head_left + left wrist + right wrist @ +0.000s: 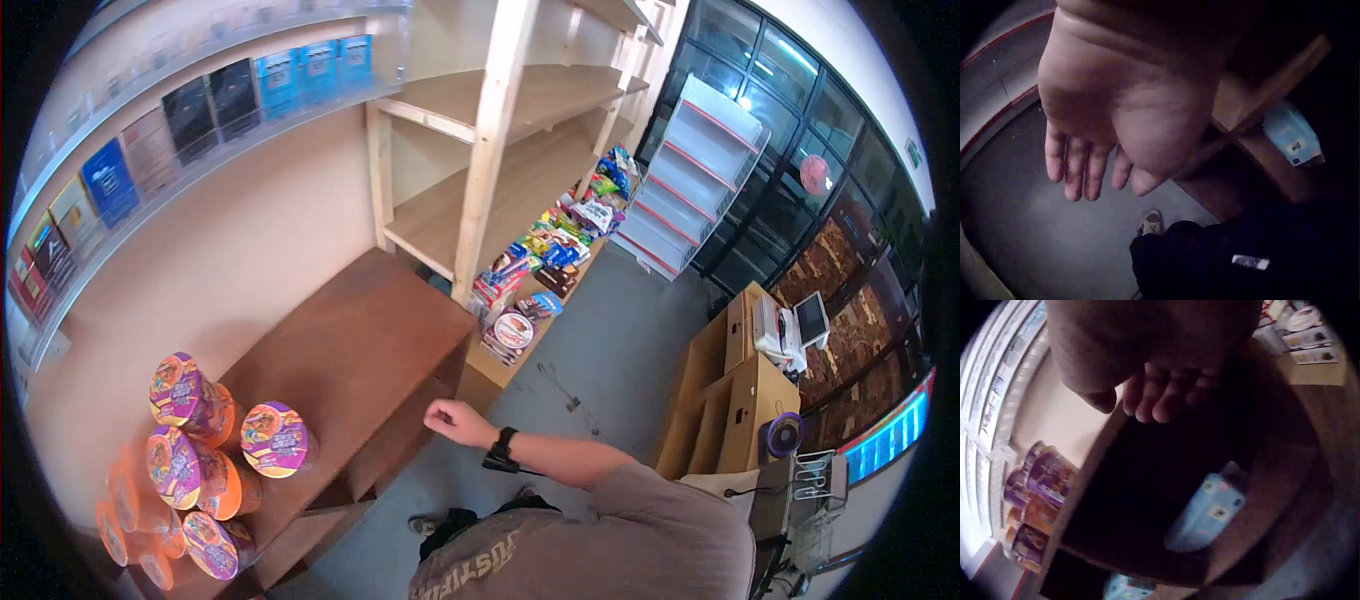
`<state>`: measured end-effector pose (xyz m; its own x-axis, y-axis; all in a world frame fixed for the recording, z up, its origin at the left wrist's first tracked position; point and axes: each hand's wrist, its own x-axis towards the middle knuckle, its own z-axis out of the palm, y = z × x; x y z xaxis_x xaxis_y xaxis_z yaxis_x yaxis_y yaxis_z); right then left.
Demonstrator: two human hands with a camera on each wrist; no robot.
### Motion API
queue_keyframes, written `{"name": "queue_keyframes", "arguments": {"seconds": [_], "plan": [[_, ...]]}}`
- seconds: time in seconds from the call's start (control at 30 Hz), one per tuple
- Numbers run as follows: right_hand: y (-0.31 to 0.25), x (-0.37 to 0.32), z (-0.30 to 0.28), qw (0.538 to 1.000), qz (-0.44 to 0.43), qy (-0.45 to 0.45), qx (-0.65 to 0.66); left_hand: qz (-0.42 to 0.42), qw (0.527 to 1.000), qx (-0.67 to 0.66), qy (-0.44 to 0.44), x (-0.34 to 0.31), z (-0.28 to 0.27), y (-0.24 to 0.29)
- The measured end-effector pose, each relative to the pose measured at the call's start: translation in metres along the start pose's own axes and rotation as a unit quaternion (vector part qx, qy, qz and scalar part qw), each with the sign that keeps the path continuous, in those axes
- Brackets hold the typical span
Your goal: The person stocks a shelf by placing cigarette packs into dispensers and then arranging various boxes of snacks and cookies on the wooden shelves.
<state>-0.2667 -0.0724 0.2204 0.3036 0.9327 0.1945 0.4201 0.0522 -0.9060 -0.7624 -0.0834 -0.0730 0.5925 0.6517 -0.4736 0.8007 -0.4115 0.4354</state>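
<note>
My right hand (pixel 460 422) hangs in the air beside the front edge of the brown counter (pixel 350 310), holding nothing. In the right wrist view its fingers (pixel 1160 400) are loosely bent in front of the dark compartment under the counter top. A light blue package (pixel 1207 509) lies in that compartment, and part of another blue package (pixel 1125 587) shows lower down. My left hand (pixel 1110 106) is outside the head view; in its own wrist view it hangs over the floor, palm showing, fingers relaxed and holding nothing. Several purple-and-orange instant noodle cups (pixel 277 440) stand on the counter, some stacked.
A clear wall rack (pixel 210 110) holds boxes above the counter. Wooden shelving (pixel 490 150) rises behind it, with packaged snacks (pixel 550 240) along a low shelf. A white wire-sided rack (pixel 690 180) stands farther back. Wooden cabinets (pixel 720 390) line the right side.
</note>
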Motion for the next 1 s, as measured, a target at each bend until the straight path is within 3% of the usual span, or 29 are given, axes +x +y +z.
{"name": "queue_keyframes", "arguments": {"seconds": [0.07,0.17,0.2,0.23,0.27,0.3,0.33,0.4,0.43,0.47,0.5,0.53,0.6,0.63,0.67,0.7,0.73,0.77,0.8,0.87,0.9,0.93,1.0], "plan": [[0.044,-0.053,-0.018,0.996,0.063,-0.056,-0.017,0.000,1.000,-0.005,-0.023,-0.004,-0.006,0.019],[0.180,-0.163,-0.053,0.971,0.176,-0.123,-0.102,-0.005,0.999,-0.011,-0.049,-0.003,-0.008,0.050],[0.177,-0.184,-0.081,0.887,0.321,-0.269,-0.195,-0.007,0.998,-0.013,-0.056,-0.001,-0.007,0.061],[0.259,-0.249,-0.084,0.877,0.179,-0.266,-0.357,-0.009,0.998,-0.016,-0.064,0.000,-0.007,0.075],[0.300,-0.287,-0.098,0.845,0.290,-0.321,-0.314,-0.010,0.997,-0.018,-0.072,0.007,0.003,0.082],[0.337,-0.334,-0.114,0.838,0.202,-0.368,-0.349,-0.076,0.981,-0.166,-0.057,0.019,-0.004,0.102],[0.312,-0.358,-0.132,0.834,0.325,-0.309,-0.320,-0.137,0.940,-0.310,-0.040,0.033,-0.010,0.123],[0.396,-0.442,-0.132,0.748,0.568,-0.177,-0.296,-0.146,0.922,-0.358,0.013,0.062,-0.002,0.159],[0.424,-0.479,-0.138,0.748,0.569,-0.178,-0.292,-0.112,0.935,-0.337,0.005,0.071,-0.003,0.181],[0.445,-0.513,-0.144,0.751,0.504,-0.277,-0.324,-0.081,0.945,-0.318,-0.004,0.076,-0.001,0.201],[0.449,-0.533,-0.152,0.743,0.430,-0.374,-0.351,-0.079,0.956,-0.281,-0.019,0.085,0.009,0.212],[0.439,-0.549,-0.162,0.742,0.428,-0.382,-0.349,-0.079,0.966,-0.245,-0.034,0.096,0.018,0.222],[0.411,-0.588,-0.184,0.813,0.539,-0.172,-0.136,0.047,0.993,-0.066,-0.081,0.110,0.031,0.239],[0.412,-0.602,-0.188,0.811,0.539,-0.183,-0.135,0.085,0.993,-0.039,-0.073,0.129,0.053,0.228],[0.415,-0.621,-0.184,0.826,0.544,-0.106,-0.098,0.122,0.990,-0.011,-0.066,0.135,0.072,0.221],[0.422,-0.639,-0.178,0.836,0.545,-0.025,-0.060,0.113,0.991,-0.013,-0.068,0.115,0.064,0.236],[0.434,-0.687,-0.187,0.835,0.546,-0.033,-0.060,0.049,0.994,-0.027,-0.089,0.109,0.049,0.270],[0.432,-0.698,-0.184,0.789,0.597,0.004,0.145,-0.014,0.993,-0.041,-0.110,0.102,0.027,0.324],[0.454,-0.662,-0.156,0.704,0.621,0.043,0.342,-0.019,0.993,-0.044,-0.111,0.104,0.031,0.329],[0.432,-0.696,-0.169,0.713,0.648,0.047,0.265,0.013,0.991,-0.019,-0.128,0.115,0.037,0.330],[0.368,-0.619,-0.189,0.718,0.668,0.055,0.186,0.008,0.991,-0.022,-0.130,0.115,0.038,0.334],[0.402,-0.641,-0.180,0.718,0.637,0.047,0.277,0.004,0.989,-0.024,-0.147,0.119,0.038,0.339],[0.361,-0.608,-0.200,0.730,0.650,0.031,0.210,-0.005,0.986,-0.033,-0.164,0.129,0.039,0.351]]}}
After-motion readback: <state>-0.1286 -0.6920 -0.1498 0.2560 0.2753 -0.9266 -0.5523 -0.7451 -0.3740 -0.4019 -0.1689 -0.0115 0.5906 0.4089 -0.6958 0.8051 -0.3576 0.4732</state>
